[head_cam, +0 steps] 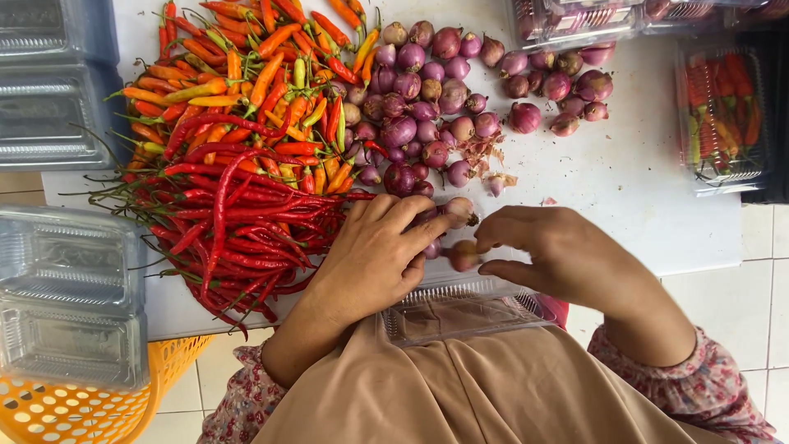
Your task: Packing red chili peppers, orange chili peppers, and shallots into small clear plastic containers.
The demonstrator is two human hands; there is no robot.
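1. Head view: the left hand (374, 251) lies curled on the table (641, 181), its fingers closed over a few shallots at the 6 o'clock edge of the shallot pile (436, 107); one shallot shows at its fingertips.
2. The right hand (542, 247) pinches a single shallot (463, 255) between thumb and fingers, just beside the left hand.
3. An open clear tray (468, 308) sits at 6 o'clock, right under both hands, against the person's lap. What it holds I cannot tell.
4. A heap of chilies (238, 140), red, orange and some green, fills the 9 to 11 o'clock part of the table and touches the shallot pile.
5. At 3 o'clock a closed clear box (723, 119) holds mixed chilies.
6. At 1 o'clock, along the top edge, closed boxes (575, 20) hold shallots.
7. Empty clear boxes are stacked at 10 o'clock (49, 82).
8. More empty clear boxes (70, 296) are stacked at 8 o'clock, over an orange basket (90, 407).
9. Loose shallot skins (493, 156) lie by the pile near the centre.
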